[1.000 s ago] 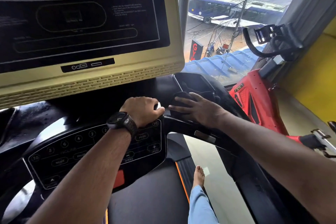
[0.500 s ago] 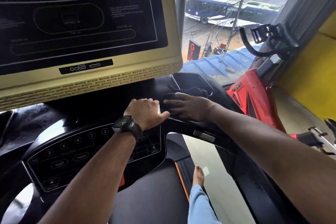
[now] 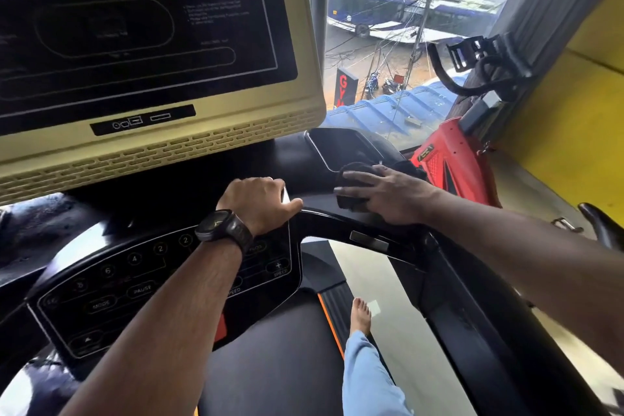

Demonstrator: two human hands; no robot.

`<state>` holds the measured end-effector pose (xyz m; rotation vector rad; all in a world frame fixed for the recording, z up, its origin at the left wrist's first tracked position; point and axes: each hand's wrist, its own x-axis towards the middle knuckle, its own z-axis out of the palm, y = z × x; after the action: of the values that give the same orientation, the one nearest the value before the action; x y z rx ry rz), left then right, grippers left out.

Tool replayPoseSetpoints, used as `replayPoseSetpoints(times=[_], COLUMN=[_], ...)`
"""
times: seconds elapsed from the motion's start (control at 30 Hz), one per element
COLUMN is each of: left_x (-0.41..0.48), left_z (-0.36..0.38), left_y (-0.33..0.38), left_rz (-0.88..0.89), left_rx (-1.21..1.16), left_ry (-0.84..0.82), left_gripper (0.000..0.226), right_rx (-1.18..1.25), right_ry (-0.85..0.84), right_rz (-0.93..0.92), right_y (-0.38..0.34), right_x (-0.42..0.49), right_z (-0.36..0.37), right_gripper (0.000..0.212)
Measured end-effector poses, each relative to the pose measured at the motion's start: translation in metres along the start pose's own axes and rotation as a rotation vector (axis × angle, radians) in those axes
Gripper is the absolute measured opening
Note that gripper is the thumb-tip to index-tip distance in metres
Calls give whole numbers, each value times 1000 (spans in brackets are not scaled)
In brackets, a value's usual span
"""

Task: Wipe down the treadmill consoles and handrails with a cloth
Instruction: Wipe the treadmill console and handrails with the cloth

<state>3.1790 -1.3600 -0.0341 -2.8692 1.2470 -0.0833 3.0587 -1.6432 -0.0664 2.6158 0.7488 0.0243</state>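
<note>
The treadmill console has a big dark screen in a cream frame above a glossy black button panel. My right hand lies flat, fingers straight, pressing a dark cloth onto the console's right tray, just above the right handrail. My left hand, with a black watch on its wrist, is curled at the panel's top edge around a small white object that the fingers mostly hide.
A red exercise machine with black handlebars stands close on the right, against a yellow wall. A window behind the console looks onto a street. The black treadmill belt and my bare foot are below.
My right hand slid the cloth a little left, then back to the right along the console's right side. My left hand has stayed at the top edge of the panel.
</note>
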Motion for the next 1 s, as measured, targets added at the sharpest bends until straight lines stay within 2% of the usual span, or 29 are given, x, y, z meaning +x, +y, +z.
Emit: replayPoseSetpoints(times=[0.1, 0.27, 0.37, 0.53, 0.63, 0.73, 0.83, 1.0], left_x=[1, 2, 2, 3, 2, 2, 3, 6], left_z=[0, -1, -1, -2, -2, -2, -1, 1], left_y=[2, 3, 5, 7, 7, 7, 7, 5], left_rz=[9, 19, 20, 0, -18, -20, -17, -19], left_rx=[16, 18, 26, 38, 23, 22, 31, 13], left_ry=[11, 6, -2, -27, -37, -31, -33, -59], left_gripper=[46, 43, 41, 44, 51, 55, 61, 76], right_rx=[60, 210, 235, 402, 571, 703, 784, 801], right_ry=[65, 180, 195, 252, 264, 184, 130, -16], right_rz=[196, 592, 620, 606, 735, 924, 1035, 1050], right_y=[-11, -37, -41, -28, -15, -1, 8, 19], right_x=[7, 34, 39, 57, 88, 126, 159, 180], right_z=[-2, 0, 2, -6, -19, -31, -37, -37], right_gripper=[49, 51, 56, 47, 42, 37, 27, 34])
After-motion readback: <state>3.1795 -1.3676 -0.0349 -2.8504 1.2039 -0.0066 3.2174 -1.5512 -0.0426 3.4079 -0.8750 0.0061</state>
